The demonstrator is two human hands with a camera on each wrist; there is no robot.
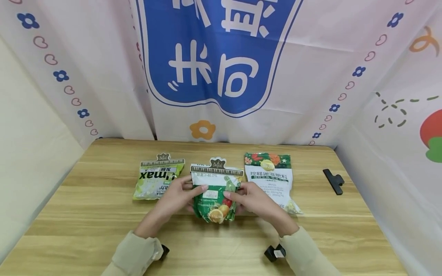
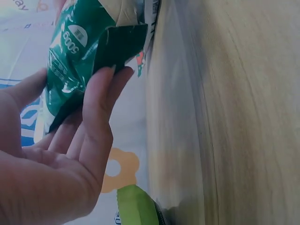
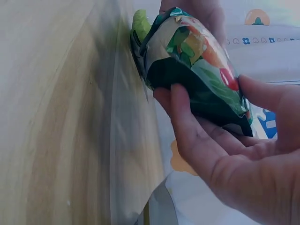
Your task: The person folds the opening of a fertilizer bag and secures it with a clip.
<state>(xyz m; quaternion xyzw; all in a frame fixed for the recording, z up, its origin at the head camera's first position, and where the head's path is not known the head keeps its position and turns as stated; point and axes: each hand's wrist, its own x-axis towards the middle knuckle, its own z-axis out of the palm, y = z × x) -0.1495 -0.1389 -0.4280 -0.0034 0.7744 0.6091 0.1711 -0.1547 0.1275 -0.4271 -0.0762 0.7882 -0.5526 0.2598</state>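
Observation:
Both hands hold a green-and-white fertilizer bag (image 1: 210, 209) with fruit printed on it, at the middle of the table. A sealing clip (image 1: 217, 168) with a piano-key pattern sits across its folded top. The left hand (image 1: 181, 193) grips the bag's left side, thumb on the front. From the other side the right hand (image 1: 253, 199) grips it the same way. In the left wrist view, fingers (image 2: 96, 103) curl under the bag's green bottom flap (image 2: 119, 44). The right wrist view shows the bag (image 3: 201, 65) tilted and raised off the wood between fingers and thumb.
A yellow-green bag (image 1: 155, 186) with a similar clip (image 1: 163, 159) lies to the left. To the right lies a white-and-green fertilizer bag (image 1: 267, 184) with no clip on it. A black clip (image 1: 334, 181) rests near the table's right edge. A printed curtain (image 1: 114, 69) hangs behind the table (image 1: 214, 249).

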